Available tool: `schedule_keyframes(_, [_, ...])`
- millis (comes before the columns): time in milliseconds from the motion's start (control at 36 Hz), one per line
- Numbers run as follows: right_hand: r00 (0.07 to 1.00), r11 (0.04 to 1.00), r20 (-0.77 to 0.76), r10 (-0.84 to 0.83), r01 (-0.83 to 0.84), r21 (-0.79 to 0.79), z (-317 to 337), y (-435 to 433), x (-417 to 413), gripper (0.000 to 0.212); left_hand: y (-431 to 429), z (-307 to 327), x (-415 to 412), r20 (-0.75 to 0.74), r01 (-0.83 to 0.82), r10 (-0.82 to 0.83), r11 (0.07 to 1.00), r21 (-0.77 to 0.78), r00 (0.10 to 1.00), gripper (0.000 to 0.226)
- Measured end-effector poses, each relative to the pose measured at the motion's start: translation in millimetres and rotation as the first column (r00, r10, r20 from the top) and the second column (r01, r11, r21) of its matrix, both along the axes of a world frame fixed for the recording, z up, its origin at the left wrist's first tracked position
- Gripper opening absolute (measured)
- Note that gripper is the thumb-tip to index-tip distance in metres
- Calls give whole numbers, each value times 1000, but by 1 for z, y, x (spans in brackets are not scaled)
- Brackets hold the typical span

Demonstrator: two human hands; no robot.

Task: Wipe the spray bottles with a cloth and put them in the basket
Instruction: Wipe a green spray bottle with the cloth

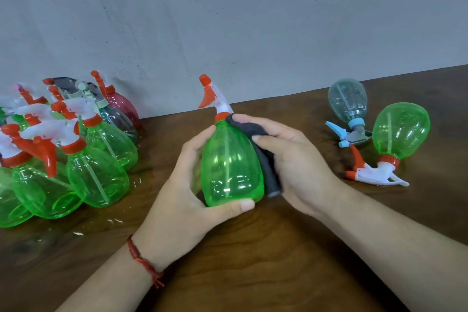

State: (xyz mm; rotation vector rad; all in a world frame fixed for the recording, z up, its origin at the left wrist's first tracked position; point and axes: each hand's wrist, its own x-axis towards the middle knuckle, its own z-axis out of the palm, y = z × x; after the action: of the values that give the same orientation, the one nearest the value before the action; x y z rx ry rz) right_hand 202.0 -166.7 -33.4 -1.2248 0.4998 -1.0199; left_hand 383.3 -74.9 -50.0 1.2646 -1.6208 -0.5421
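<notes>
Dark wood worktop [253,261], scuffed grey wall [228,20] at the far side. Left fingers [202,139] wrap the green bottle [233,164], right fingers [271,140] clamp a grey cloth [269,168] on it.

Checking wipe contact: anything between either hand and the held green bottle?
Only the dark grey cloth, pressed by the right hand against the side of the translucent green plastic spray bottle. The left hand grips it bare.
</notes>
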Motion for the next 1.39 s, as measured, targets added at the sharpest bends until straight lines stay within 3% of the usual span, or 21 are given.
schedule_keyframes(111, [998,998,-34,-45,44,-44,-6,1,3,48,0,-3,1,102,-31,33,999,-18,994,113])
schedule_keyframes(278, [983,967,-136,-125,91,-238,-6,7,6,47,-4,-6,3,184,-105,125,988,-118,975,116])
schedule_keyframes(444, [962,919,-241,-126,22,-394,-15,20,13,50,-10,-5,18,10,-322,327,936,-140,945,112])
schedule_keyframes(556, [944,858,-272,-186,21,-513,-19,24,15,47,-10,-6,20,-30,-352,351,930,-109,936,112])
schedule_keyframes(750, [987,971,-86,-136,116,-208,-10,13,10,46,-2,-2,1,-59,-75,74,997,-22,996,113])
schedule_keyframes(833, [998,999,49,-30,30,-10,-5,8,8,44,1,1,-1,-74,17,-18,1000,-16,997,112])
schedule_keyframes(917, [996,998,83,35,-40,56,-3,7,6,44,2,3,4,-36,51,-52,999,-10,998,110])
schedule_keyframes(1056, [996,997,73,44,-48,52,-6,11,10,43,2,2,9,65,5,-2,999,-39,998,112])
schedule_keyframes(1222, [984,974,111,142,-159,162,-9,21,17,44,-6,6,20,-127,-146,131,983,-114,983,100])
schedule_keyframes(1389, [977,963,133,169,-193,190,-7,23,18,43,-4,9,19,-140,-150,131,979,-135,981,101])
